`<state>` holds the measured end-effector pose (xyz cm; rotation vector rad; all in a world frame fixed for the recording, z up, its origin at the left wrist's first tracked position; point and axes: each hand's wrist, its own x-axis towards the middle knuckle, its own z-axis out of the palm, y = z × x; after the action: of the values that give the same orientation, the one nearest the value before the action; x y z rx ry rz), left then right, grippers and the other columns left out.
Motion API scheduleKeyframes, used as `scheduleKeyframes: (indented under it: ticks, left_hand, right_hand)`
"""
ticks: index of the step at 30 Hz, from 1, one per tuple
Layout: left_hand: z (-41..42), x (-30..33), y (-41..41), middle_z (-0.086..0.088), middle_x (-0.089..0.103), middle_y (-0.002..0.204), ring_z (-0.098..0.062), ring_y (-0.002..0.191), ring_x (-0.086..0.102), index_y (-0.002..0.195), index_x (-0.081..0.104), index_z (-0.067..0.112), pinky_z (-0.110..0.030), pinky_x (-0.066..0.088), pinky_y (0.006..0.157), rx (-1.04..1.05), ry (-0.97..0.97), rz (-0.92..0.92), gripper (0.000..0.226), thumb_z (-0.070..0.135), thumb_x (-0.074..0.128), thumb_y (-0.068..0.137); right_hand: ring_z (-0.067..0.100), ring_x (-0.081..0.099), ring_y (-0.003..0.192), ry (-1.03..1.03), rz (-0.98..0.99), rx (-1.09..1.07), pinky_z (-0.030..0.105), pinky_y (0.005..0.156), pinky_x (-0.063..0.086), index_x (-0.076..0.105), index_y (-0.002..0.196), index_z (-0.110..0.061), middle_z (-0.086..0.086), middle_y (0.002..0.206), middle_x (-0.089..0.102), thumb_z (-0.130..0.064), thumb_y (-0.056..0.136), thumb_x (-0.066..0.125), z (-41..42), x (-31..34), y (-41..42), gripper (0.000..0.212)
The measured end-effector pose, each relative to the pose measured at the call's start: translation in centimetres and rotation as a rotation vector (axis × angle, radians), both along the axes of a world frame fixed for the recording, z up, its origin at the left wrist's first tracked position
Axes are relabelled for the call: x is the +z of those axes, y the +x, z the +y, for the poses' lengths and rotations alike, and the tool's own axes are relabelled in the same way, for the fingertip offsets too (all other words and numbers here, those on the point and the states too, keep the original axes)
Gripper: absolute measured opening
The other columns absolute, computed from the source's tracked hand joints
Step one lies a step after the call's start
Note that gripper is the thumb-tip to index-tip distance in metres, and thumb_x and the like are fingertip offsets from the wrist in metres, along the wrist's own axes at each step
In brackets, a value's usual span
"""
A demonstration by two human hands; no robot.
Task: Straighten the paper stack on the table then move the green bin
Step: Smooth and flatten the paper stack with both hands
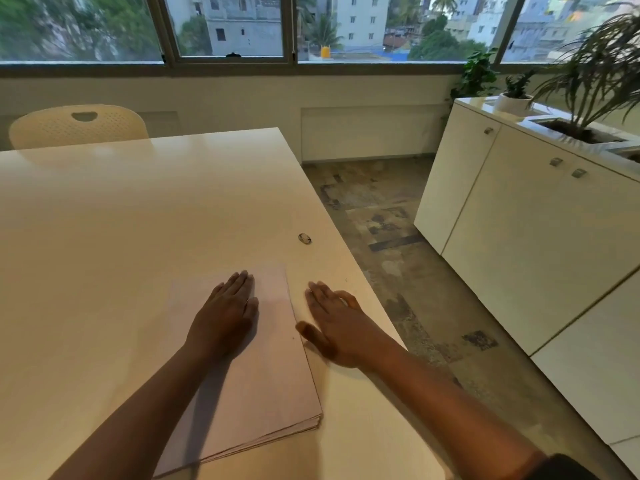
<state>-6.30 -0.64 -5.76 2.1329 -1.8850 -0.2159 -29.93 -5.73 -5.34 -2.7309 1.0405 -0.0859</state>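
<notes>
while the left hand [227,315] lies flat, fingers straight, on the paper stack [249,368] near the table [104,237] edge, the right hand [337,327] rests spread and unclenched just beside the stack.

Premises present as an office or meeting room on an upper floor. Evidence: a large plain white tabletop [138,209] with a perforated plastic chair [78,125] at its far edge, a run of low white cabinets [519,237] topped with potted plants [595,74], and a window band [225,29] overlooking buildings and treetops.
</notes>
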Motion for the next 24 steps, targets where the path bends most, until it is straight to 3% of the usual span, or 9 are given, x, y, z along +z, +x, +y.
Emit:
scheduleKeyframes:
  ticks: [4, 8, 11, 14, 19, 22, 24]
  left_hand:
    - [-0.1, 0.0, 0.1, -0.004, 0.016, 0.164, -0.012, 0.152, 0.01, 0.156, 0.022, 0.011, -0.032, 0.011, 0.123, -0.004, 0.01, -0.007, 0.053, 0.027, 0.026, 0.105]
    - [-0.1, 0.8, 0.3, -0.004, 0.014, 0.164, -0.011, 0.151, 0.009, 0.155, 0.02, 0.009, -0.031, 0.008, 0.123, -0.016, 0.044, 0.095, 0.052, 0.026, 0.029, 0.107]
    - [0.2, 2.0, 0.5, -0.002, 0.014, 0.164, -0.011, 0.151, 0.01, 0.156, 0.02, 0.011, -0.03, 0.008, 0.122, -0.017, 0.055, 0.177, 0.054, 0.031, 0.03, 0.107]
    - [0.5, 3.4, 0.0, -0.004, 0.024, 0.162, -0.014, 0.15, 0.019, 0.153, 0.03, 0.011, -0.029, 0.013, 0.119, -0.035, -0.036, 0.229, 0.051, 0.03, 0.036, 0.106]
    - [1.3, 4.9, -2.8, -0.006, 0.044, 0.152, -0.019, 0.142, 0.039, 0.144, 0.048, 0.012, -0.031, 0.027, 0.117, -0.049, -0.162, 0.228, 0.045, 0.015, 0.049, 0.099]
    - [2.0, 5.1, -5.4, -0.006, 0.046, 0.151, -0.021, 0.14, 0.041, 0.144, 0.049, 0.012, -0.032, 0.03, 0.117, -0.035, -0.165, 0.204, 0.047, 0.014, 0.048, 0.097]
    - [2.5, 5.2, -7.0, -0.007, 0.044, 0.152, -0.023, 0.141, 0.04, 0.145, 0.047, 0.011, -0.033, 0.029, 0.118, -0.013, -0.143, 0.215, 0.048, 0.015, 0.047, 0.097]
  right_hand:
    - [0.015, -0.013, 0.148, -0.03, 0.052, -0.055, 0.037, 0.12, -0.004, -0.005, 0.152, -0.013, 0.004, 0.162, -0.008, -0.067, 0.088, -0.006, -0.4, -0.4, -1.4, 0.084]
    - [0.014, -0.007, 0.149, 0.021, -0.01, -0.115, 0.035, 0.119, -0.002, 0.002, 0.153, -0.011, 0.006, 0.162, -0.001, -0.056, 0.098, 0.009, -0.1, 0.3, -1.5, 0.071]
    - [0.013, 0.005, 0.149, 0.078, -0.099, -0.093, 0.032, 0.117, 0.004, 0.011, 0.153, -0.013, 0.005, 0.162, 0.007, -0.022, 0.101, 0.032, 0.0, 1.9, -1.3, 0.057]
    - [0.022, 0.027, 0.143, 0.18, -0.232, -0.132, 0.033, 0.116, 0.019, 0.027, 0.15, -0.017, 0.0, 0.16, 0.02, 0.009, 0.083, 0.042, 0.2, 3.5, -1.0, 0.073]
    - [0.017, 0.059, 0.12, 0.098, -0.499, -0.244, 0.025, 0.105, 0.042, 0.065, 0.123, -0.013, 0.005, 0.131, 0.062, 0.012, 0.083, 0.056, 0.5, 4.5, -0.9, 0.048]
    - [0.02, 0.069, 0.096, 0.035, -0.536, -0.301, 0.036, 0.091, 0.053, 0.072, 0.109, -0.01, 0.009, 0.107, 0.073, 0.005, 0.084, 0.06, 0.7, 4.8, -1.1, 0.032]
    - [0.018, 0.068, 0.091, 0.039, -0.494, -0.299, 0.036, 0.088, 0.054, 0.072, 0.109, -0.013, 0.007, 0.105, 0.073, -0.006, 0.084, 0.066, 1.0, 5.2, -1.4, 0.027]
